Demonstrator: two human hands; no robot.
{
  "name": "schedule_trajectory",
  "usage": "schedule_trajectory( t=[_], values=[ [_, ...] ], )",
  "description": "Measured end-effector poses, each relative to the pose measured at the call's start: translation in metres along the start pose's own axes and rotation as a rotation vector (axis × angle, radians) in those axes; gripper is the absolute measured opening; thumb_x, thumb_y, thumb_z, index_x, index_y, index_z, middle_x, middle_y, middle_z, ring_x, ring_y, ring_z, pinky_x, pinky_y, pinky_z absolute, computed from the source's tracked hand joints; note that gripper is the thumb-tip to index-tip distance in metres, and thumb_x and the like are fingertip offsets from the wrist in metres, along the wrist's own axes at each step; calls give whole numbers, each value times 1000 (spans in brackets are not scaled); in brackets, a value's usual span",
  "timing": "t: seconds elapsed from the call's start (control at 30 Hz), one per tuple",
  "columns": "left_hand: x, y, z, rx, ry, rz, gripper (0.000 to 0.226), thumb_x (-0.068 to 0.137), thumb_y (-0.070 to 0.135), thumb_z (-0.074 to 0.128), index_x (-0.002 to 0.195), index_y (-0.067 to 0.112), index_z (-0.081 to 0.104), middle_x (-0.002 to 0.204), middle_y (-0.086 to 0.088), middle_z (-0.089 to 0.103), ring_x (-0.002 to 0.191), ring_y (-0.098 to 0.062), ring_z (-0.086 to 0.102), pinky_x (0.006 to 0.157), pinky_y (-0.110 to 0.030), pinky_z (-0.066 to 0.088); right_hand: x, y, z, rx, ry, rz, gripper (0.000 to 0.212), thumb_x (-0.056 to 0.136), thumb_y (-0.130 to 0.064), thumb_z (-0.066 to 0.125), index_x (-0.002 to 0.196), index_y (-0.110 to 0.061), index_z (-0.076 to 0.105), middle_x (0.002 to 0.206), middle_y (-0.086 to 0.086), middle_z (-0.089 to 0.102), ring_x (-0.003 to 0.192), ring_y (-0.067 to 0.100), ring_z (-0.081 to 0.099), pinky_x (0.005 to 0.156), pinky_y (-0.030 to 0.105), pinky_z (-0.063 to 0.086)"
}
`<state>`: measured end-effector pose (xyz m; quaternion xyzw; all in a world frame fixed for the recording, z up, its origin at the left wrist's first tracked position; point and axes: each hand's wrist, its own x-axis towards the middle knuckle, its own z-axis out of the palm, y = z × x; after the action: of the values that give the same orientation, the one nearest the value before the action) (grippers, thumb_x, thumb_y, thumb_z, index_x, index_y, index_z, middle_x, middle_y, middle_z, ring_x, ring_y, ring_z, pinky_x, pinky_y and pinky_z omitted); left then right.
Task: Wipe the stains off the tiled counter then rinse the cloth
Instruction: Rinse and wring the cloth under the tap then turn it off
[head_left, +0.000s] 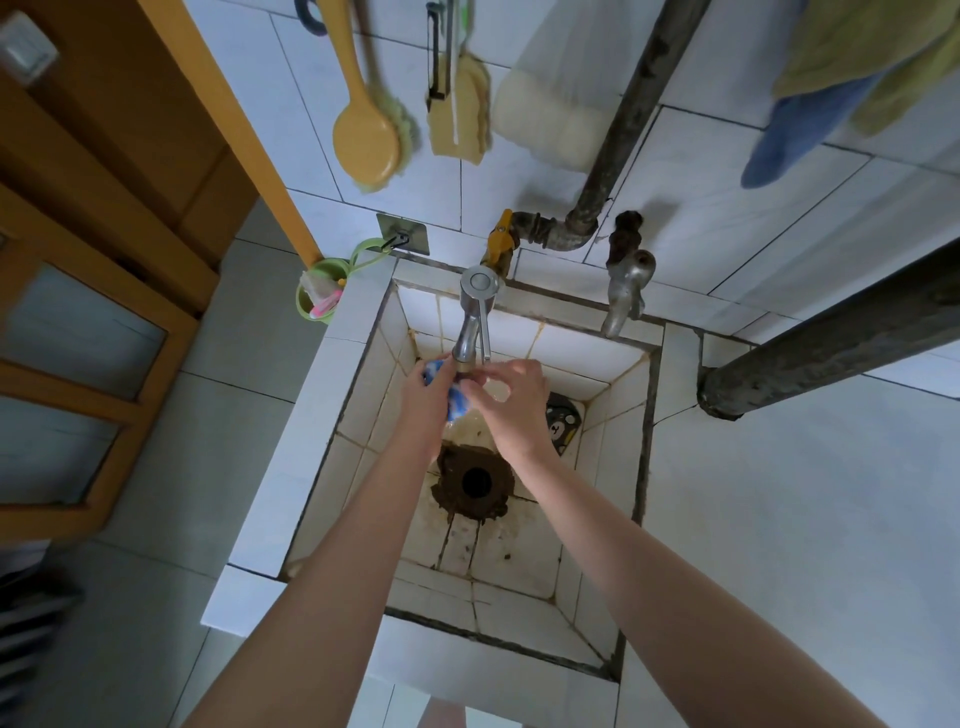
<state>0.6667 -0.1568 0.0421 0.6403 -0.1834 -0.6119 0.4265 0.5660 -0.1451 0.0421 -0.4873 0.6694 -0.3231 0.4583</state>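
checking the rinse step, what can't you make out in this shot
Head view:
- cloth: mostly hidden inside the left hand and behind the tap spout.
- right hand: whether its fingertips pinch the cloth, hidden by its back.
- water flow: spout mouth hidden between the hands.
- dark object in the sink: partly behind the right hand.
- towels: cut off by the top edge.

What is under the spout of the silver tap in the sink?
A blue-and-white cloth, gripped by the left hand and pinched by the right hand. The hands cover most of it and the sink floor below; the drain hole shows.
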Motion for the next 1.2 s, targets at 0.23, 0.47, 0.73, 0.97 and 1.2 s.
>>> schedule_trajectory(
  t=[0.23,0.47,0.73,0.97,1.2],
  values=[
    [13,3,12,508,35,130,34,90,45,53,76,14,52,62,0,48,51,-13,42,50,-25,37,-4,20,-24,153,30,130,20,94,-21,52,108,-14,64,111,-3,62,100,6,53,88,20,39],
    [10,9,20,657,99,217,48,94,44,45,99,-1,61,84,-8,56,80,-23,51,79,-39,45,-7,32,-27,182,-2,182,22,91,-24,55,107,-11,63,106,-4,66,102,10,59,95,29,45],
    [5,2,14,610,-63,187,37,94,40,48,74,9,53,58,2,44,52,-14,42,52,-24,36,-7,32,-27,180,-13,195,22,91,-25,54,104,-10,64,100,0,67,94,13,62,97,38,47],
    [6,4,14,551,5,150,34,95,37,46,74,12,52,60,2,45,52,-13,42,49,-22,35,-10,38,-26,202,-34,240,19,92,-21,54,102,-10,65,97,1,67,92,14,62,98,40,47],
    [4,1,14,608,-14,180,39,98,38,38,64,20,42,63,1,45,59,-14,44,56,-25,38,-7,33,-22,256,-76,274,17,93,-20,52,104,-11,62,98,0,66,93,16,62,89,32,51]
  ],
)
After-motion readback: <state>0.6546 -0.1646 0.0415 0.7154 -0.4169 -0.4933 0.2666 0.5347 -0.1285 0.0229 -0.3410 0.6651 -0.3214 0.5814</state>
